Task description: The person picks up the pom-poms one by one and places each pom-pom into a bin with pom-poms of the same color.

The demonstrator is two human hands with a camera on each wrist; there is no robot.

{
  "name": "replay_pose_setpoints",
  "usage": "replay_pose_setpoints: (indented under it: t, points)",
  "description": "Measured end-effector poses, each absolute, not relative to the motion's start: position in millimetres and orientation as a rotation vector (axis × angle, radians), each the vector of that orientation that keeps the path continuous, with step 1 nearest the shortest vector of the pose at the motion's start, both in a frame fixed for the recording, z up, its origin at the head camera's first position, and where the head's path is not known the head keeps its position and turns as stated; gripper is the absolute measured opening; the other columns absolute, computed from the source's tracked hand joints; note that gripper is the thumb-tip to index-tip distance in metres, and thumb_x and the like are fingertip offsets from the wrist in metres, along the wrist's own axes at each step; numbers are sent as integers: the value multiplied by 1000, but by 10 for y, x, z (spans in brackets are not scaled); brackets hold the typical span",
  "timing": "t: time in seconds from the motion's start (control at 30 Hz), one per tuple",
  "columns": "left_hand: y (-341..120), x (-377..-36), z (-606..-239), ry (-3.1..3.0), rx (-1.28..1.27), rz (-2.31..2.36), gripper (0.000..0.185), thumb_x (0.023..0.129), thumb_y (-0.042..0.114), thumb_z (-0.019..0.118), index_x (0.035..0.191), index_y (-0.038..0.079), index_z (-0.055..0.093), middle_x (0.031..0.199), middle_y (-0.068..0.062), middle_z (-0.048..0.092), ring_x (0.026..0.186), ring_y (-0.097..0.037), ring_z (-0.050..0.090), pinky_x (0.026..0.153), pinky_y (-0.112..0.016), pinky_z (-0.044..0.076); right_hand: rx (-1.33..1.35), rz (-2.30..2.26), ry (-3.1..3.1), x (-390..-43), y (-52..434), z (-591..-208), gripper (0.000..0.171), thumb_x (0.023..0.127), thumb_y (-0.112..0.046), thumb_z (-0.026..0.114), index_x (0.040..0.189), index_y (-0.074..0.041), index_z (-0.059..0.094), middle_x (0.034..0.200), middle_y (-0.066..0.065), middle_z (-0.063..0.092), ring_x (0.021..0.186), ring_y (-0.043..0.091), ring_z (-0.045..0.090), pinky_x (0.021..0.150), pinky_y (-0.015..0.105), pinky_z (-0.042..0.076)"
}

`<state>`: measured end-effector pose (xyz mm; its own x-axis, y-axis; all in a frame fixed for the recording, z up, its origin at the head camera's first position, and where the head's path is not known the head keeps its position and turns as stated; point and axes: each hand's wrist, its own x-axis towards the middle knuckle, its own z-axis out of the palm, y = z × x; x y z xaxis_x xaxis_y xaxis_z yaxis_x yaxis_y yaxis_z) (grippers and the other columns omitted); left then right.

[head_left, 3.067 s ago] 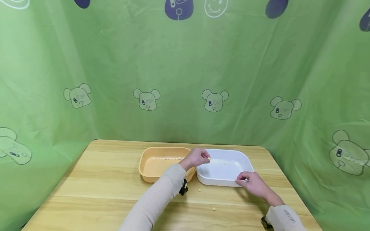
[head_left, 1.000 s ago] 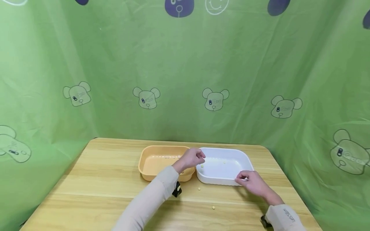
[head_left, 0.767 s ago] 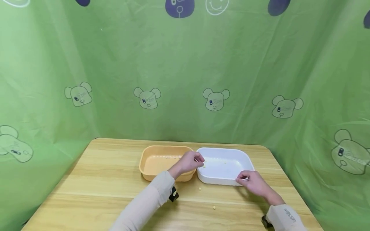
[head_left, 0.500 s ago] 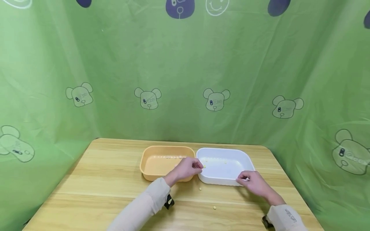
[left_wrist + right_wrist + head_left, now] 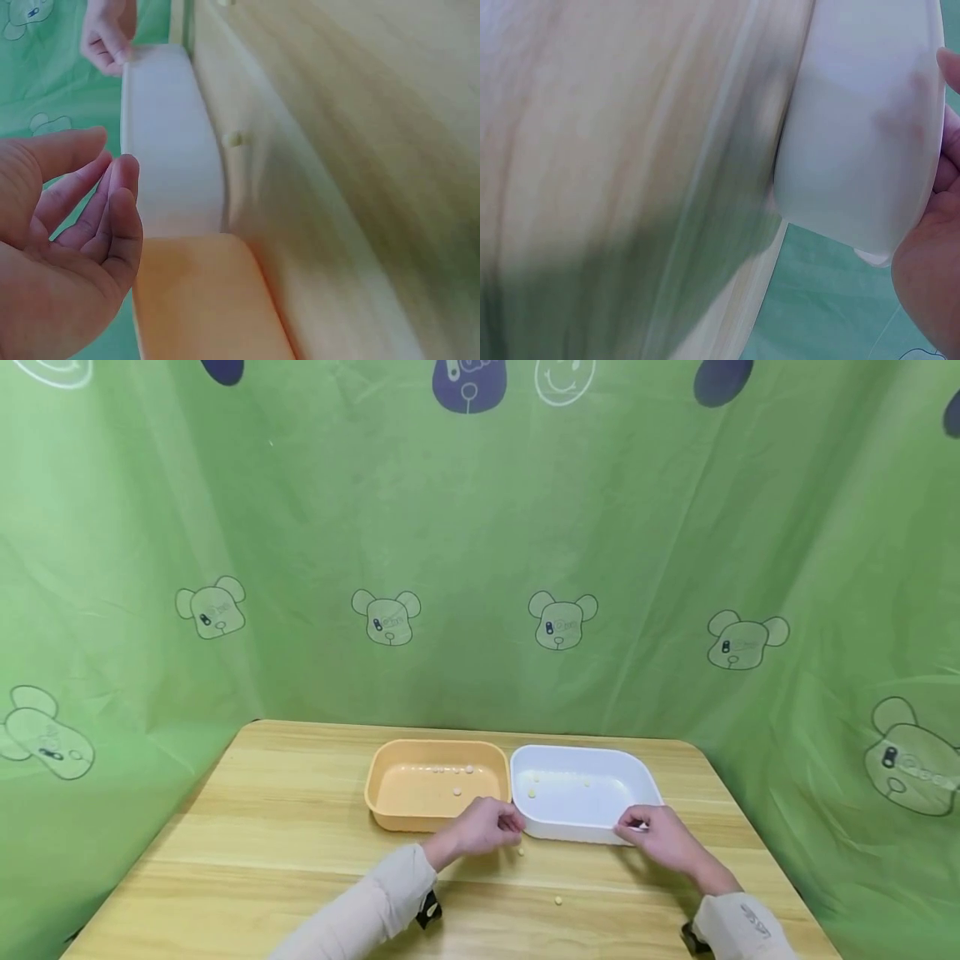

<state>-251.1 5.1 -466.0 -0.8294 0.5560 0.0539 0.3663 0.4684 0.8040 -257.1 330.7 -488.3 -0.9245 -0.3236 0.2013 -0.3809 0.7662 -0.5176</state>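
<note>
My left hand hovers at the front of the two plastic basins, where they meet. Its fingers are loosely bent, and the left wrist view shows a gap between thumb and fingers with nothing in it. Just beyond the fingertips, a small round yellow tablet-like piece lies on the table. With thumb and fingers, my right hand pinches the near right rim of the white basin. Inside that basin are a few yellow pieces. The orange basin holds several pale round pieces.
Another yellow piece lies nearer the front of the wooden table. Both basins stand side by side toward the back of the tabletop. Green printed cloth hangs behind and along both sides.
A yellow piece pinched in my left hand was released into the white basin. That hand then moved back toward me, down to the basins' front. My right hand stays on the rim.
</note>
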Motion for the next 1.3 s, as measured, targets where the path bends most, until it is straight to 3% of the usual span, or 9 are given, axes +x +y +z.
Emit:
replay_pose_setpoints:
  t: [0.3,0.53,0.93,1.17,1.3]
  points:
    - [67,-2440,-4694,2570,862,1174,17,80,6,73,97,4,70,85,2,67,74,-1,58,70,-15,47,576,854,-2853,-2579,3314,-4900,12,86,-21,69,75,-22,66,78,-13,62,77,9,58,75,33,48]
    - [83,-2405,-4792,2571,812,1155,24,81,8,73,104,2,69,97,-6,69,76,-2,62,67,-16,49,569,848,-2851,-2577,3304,-4900,12,85,-20,69,74,-22,66,78,-13,62,77,8,58,75,33,49]
    - [95,-2412,-4959,2593,787,1140,31,79,3,71,109,0,67,91,-7,68,69,-2,58,60,-17,48,569,856,-2853,-2575,3293,-4882,12,85,-19,70,74,-21,66,78,-13,63,76,9,58,75,33,48]
    - [112,-2428,-5021,2746,872,965,31,76,4,71,106,1,67,87,0,63,76,-5,51,71,-18,46,573,846,-2851,-2587,3301,-4896,13,85,-18,69,73,-22,65,77,-13,62,75,7,56,74,31,48]
    - [130,-2438,-5046,2796,906,878,13,75,7,71,87,7,66,74,6,53,72,-6,47,67,-18,42,569,848,-2858,-2585,3299,-4890,13,86,-19,69,74,-22,66,77,-13,62,75,8,56,73,31,48]
